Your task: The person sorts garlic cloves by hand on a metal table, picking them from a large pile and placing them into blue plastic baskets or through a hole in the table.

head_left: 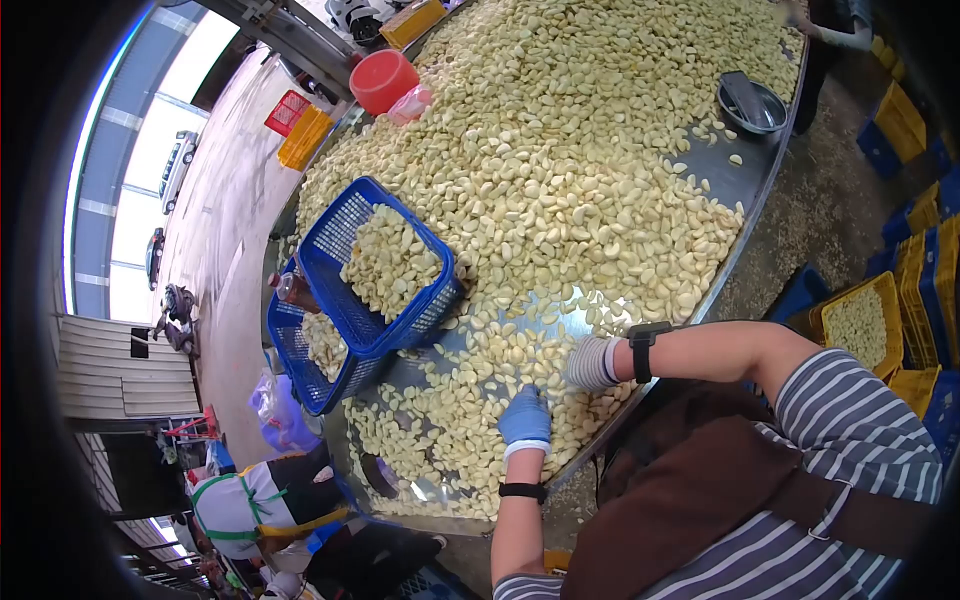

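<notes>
Pale peeled cloves cover a metal table in a wide heap. My left hand, in a blue glove, rests on the thinner layer of cloves near the table's edge; its fingertips are too indistinct to read. Close beside it, my right hand wears a pale striped glove and touches the cloves, its fingers hard to make out. A blue basket partly filled with cloves is tilted on top of a second blue basket, which also holds cloves.
At the far edge is a red tub beside a pink bag. A metal bowl with a grey scoop sits at the right edge. A co-worker's sleeve shows behind it. Yellow and blue crates stand right; another person is lower left.
</notes>
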{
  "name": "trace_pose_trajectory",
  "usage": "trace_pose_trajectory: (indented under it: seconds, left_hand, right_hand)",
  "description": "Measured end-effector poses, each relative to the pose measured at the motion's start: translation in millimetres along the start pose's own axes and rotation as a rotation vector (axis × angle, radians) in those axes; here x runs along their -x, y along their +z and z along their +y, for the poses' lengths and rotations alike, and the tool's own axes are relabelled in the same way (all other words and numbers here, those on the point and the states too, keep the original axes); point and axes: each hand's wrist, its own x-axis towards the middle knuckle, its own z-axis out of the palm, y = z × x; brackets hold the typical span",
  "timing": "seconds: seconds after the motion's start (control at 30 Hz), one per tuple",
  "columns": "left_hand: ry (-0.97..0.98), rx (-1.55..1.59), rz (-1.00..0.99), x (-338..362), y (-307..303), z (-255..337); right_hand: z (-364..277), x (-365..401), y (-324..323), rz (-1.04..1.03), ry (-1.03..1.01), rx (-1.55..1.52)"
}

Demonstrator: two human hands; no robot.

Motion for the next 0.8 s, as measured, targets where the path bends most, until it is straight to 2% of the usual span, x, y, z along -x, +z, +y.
trace_pose_trajectory:
  seconds: [0.03,0.1,0.13,0.17,0.23,0.3,0.37,0.43,0.47,0.5,0.57,0.6,0.67,0.7,0.77,0.8]
  left_hand:
    - [0.001,-0.048,-0.003,-6,-3,4]
    - [-0.036,-0.102,-0.021,-10,-3,18]
    - [-0.080,-0.110,-0.025,-11,-1,23]
    - [-0.125,-0.117,-0.029,-11,1,27]
    - [-0.116,-0.118,-0.012,-13,5,27]
    - [-0.073,-0.147,-0.104,-17,-5,29]
    - [-0.080,-0.141,-0.134,-23,-4,18]
    - [0.011,0.178,-0.056,-36,23,-16]
    - [-0.287,0.827,-0.411,-25,-4,-4]
    - [-0.282,0.820,-0.404,-14,-13,-4]
    - [-0.223,1.664,-0.444,13,-18,-14]
    - [-0.226,1.663,-0.440,22,-22,-16]
    - [-0.011,2.044,-0.570,38,-27,-13]
    - [-0.013,2.053,-0.563,41,-25,-11]
    - [-0.136,2.082,-0.371,42,-25,-5]
    - [-0.210,1.995,-0.297,41,-28,-4]
  right_hand:
    - [-2,-3,2,0.005,0.000,0.005]
    - [-5,-11,6,-0.141,-0.165,-0.094]
    - [-7,-15,-7,-0.194,-0.252,-0.055]
    - [-3,-14,-19,-0.193,-0.253,-0.052]
    - [16,-12,-40,0.181,0.117,-0.200]
    - [28,-19,-52,0.469,0.236,-0.256]
    - [35,-39,-66,0.549,0.233,-0.239]
    - [43,-60,-64,0.628,0.231,-0.229]
    - [50,-73,-61,0.579,0.254,-0.197]
    - [55,-82,-61,0.531,0.276,-0.166]
    - [57,-89,-57,0.536,0.299,-0.178]
    - [58,-94,-53,0.534,0.286,-0.148]
    - [56,-90,-57,0.437,0.262,-0.087]
    - [54,-89,-56,0.431,0.255,-0.083]
    - [56,-84,-55,0.427,0.243,-0.101]
    - [55,-76,-60,0.458,0.258,-0.191]
